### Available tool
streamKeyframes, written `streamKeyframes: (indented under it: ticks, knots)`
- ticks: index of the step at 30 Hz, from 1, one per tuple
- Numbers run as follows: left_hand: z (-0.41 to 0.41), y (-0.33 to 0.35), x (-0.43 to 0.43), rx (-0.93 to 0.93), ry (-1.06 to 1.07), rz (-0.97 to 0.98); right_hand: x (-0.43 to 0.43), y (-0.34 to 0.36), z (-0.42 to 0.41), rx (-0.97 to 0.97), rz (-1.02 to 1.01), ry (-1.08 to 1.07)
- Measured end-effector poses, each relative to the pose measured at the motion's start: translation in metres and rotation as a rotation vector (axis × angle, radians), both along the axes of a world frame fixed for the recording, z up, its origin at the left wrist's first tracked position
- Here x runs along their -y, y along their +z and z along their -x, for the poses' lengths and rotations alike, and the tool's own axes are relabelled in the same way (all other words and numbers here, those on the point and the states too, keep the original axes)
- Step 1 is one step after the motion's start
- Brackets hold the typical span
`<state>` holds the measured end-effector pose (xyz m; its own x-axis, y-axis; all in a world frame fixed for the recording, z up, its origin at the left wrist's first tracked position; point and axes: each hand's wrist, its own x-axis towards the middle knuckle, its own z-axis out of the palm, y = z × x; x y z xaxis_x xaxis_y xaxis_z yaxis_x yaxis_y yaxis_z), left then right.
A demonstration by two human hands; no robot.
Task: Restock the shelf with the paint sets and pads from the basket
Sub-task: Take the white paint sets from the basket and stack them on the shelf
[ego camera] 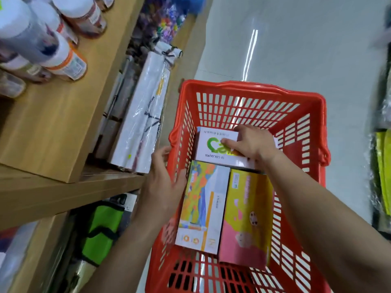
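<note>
From the head view, the right hand lies on the white 12-colour paint set in the far end of the red basket, fingers curled over its edge. The left hand, fingers loosely spread, touches the colourful pad. To lift cleanly, pinch firmly, raise the box level, then swing it toward the wooden shelf.

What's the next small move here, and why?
Probably close the right hand on the white 12-colours box and lift it out. Its fingers already rest on top, while the left hand sits open at the red basket rim, holding nothing.
</note>
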<state>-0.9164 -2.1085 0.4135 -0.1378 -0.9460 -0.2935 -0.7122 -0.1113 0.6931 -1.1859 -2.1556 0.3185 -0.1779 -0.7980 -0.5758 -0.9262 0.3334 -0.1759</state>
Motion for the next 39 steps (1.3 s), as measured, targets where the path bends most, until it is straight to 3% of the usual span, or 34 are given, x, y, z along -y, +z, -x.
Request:
streamKeyframes:
  ticks: [4, 12, 21, 25, 30, 34, 39]
  knots:
    - [-0.002, -0.005, 0.001, -0.019, 0.009, -0.011, 0.013, 0.002, 0.01, 0.076, -0.177, -0.051]
    - [-0.002, -0.007, 0.003, -0.061, 0.079, -0.081, 0.024, 0.001, 0.014, 0.123, -0.295, -0.049]
    - [-0.001, -0.003, -0.003, -0.056, 0.114, -0.079, 0.01, 0.017, 0.013, 0.09, -0.153, 0.006]
    - [-0.001, -0.002, -0.003, -0.05, 0.125, -0.069, 0.006, 0.032, 0.013, 0.079, -0.238, 0.071]
    - [-0.002, -0.004, -0.002, -0.05, 0.123, -0.078, 0.009, 0.043, 0.017, 0.25, -0.288, 0.03]
    - [-0.001, -0.002, -0.002, -0.044, 0.125, -0.094, 0.003, 0.052, 0.011, 0.29, -0.188, 0.041]
    - [-0.002, 0.002, -0.005, -0.018, 0.119, -0.116, -0.003, 0.072, 0.011, 0.178, -0.01, 0.04]
